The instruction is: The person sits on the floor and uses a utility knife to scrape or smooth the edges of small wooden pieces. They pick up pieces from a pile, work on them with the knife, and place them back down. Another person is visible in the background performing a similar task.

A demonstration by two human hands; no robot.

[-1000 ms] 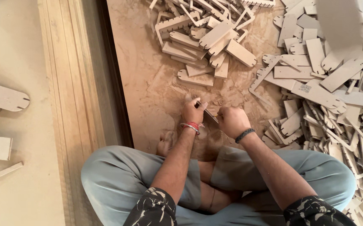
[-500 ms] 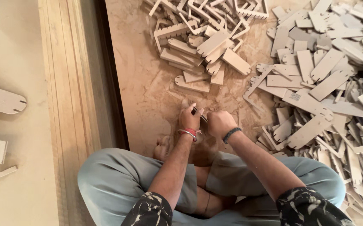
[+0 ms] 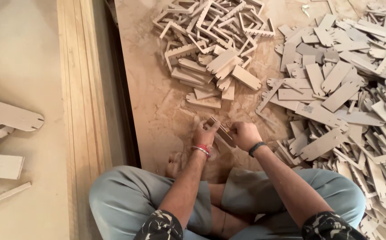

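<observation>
- The left hand [image 3: 205, 132] and right hand [image 3: 243, 134] meet low in the middle of the view, just above the person's crossed legs in pale blue trousers [image 3: 126, 200].
- Both hands are curled closed on one small flat wooden piece [image 3: 223, 133], the left at its upper end and the right at its lower side; the piece lies tilted between them, just over the board.
- A red thread band [image 3: 201, 150] circles the left wrist and a dark band [image 3: 255, 148] the right.
- The person sits on a dusty brown board [image 3: 157, 111] laid on the floor; its left edge drops into a dark gap beside a long pale timber strip [image 3: 84, 89].
- Bare board shows to the left of the hands and just in front of them; that is the only open room close by.
- Ahead of the hands, near them, lies a heap of short slats and notched frames [image 3: 211, 44].
- To the right, a wide spread of flat cut-out panels [image 3: 344, 89] reaches down beside the right knee, crowding that side.
- Beyond the timber strip, on the pale floor [image 3: 24, 53], well apart, lie a few rounded wooden shapes [image 3: 8, 116].
</observation>
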